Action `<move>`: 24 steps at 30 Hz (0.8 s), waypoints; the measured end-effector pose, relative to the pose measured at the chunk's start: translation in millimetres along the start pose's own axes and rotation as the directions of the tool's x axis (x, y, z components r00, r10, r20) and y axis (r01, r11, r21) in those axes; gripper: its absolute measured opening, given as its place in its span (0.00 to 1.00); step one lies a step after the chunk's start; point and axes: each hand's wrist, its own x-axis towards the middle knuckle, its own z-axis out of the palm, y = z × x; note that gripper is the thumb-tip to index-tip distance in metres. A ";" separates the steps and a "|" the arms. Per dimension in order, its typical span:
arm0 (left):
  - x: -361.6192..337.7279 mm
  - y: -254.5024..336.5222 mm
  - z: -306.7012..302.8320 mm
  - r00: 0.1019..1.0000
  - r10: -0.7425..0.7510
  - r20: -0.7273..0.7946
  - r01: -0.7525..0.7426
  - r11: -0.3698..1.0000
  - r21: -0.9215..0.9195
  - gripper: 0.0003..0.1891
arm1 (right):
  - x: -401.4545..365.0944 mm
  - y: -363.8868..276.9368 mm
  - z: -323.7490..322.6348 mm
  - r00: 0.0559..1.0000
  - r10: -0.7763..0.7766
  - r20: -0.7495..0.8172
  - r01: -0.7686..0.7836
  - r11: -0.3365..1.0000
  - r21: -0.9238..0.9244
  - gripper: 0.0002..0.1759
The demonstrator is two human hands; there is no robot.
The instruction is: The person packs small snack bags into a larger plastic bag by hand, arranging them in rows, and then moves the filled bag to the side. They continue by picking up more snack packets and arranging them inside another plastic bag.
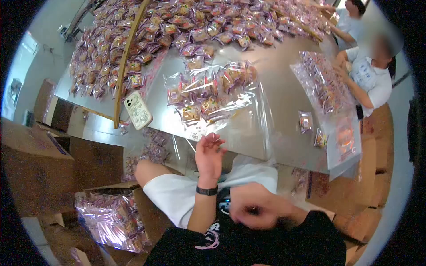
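My left hand (209,157) is raised at the near edge of the metal table, palm up, its fingers loosely bent and nothing visible in it. Just beyond its fingertips lies a small white printed slip (198,132). A large clear plastic bag (242,122) lies flat on the table, with several small wrapped snack packs (209,106) in its far part. My right hand (253,206) is close to my chest, bent inward and smeared by motion; whether its fingers hold anything is hidden.
A heap of snack packs (199,20) covers the far table, with a wooden strip (128,62) across it. A phone (138,111) lies at the left edge. A co-worker (370,71) handles another filled bag (321,82). An open carton (146,210) holds a packed bag (113,221).
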 end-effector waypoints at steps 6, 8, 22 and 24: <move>2.7 -5.0 18.8 0.874 0.473 0.114 -0.471 0.764 0.441 0.19 | -29.1 142.8 12.2 0.910 0.046 -0.411 -0.373 0.523 -0.766 0.29; -0.3 -8.8 29.1 0.816 0.543 0.200 -0.563 0.665 0.491 0.20 | -18.2 159.1 12.8 0.897 -0.018 -0.442 -0.371 0.515 -0.773 0.34; 37.9 -19.0 27.2 0.353 0.766 0.537 -0.807 -0.040 0.589 0.17 | 124.3 214.6 -102.3 0.765 -0.385 -0.516 -0.370 0.394 -0.842 0.28; 46.9 -19.0 19.3 0.463 0.654 0.598 -0.640 -0.221 0.736 0.19 | 127.5 214.2 -115.4 0.766 -0.485 -0.422 -0.227 0.410 -0.883 0.29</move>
